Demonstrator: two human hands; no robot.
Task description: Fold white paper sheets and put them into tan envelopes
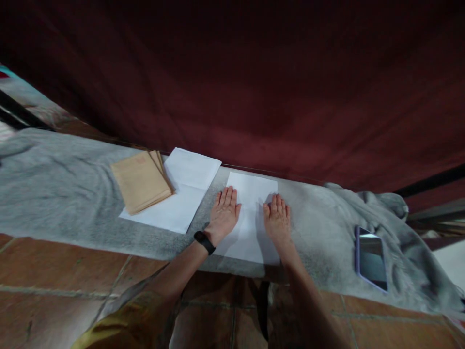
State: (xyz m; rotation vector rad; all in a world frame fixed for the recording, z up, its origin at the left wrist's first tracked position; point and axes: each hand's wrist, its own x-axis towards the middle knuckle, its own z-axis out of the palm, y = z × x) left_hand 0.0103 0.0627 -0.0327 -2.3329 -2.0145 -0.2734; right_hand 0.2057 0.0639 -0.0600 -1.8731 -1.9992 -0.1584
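The white sheet (250,232) lies flat on the grey cloth (319,218) covering the table, directly ahead of the wearer. The left hand (224,213) and right hand (277,223) rest palm-down on its left and right edges, fingers extended, grasping nothing.

Progress: the sheet is spread out and positioned between the arms. Faint crease-like lines show on it; whether these are finished folds cannot be determined. No part of it is visibly folded over. Judged from this state, work on this sheet is at the flattening stage. To the left lies other white paper (189,186), also flat, with a line across it; its sheet count cannot be told. The brown envelopes (141,182) are stacked on its left part, untouched by either hand; their contents are not visible.

Surroundings: a phone (372,259) lies well apart at right, near bunched cloth. A dark red curtain (254,106) hangs along the far side, limiting reach there. The envelopes partly cover the left paper and obstruct lifting it. Tiled floor (47,271) shows on the near side.
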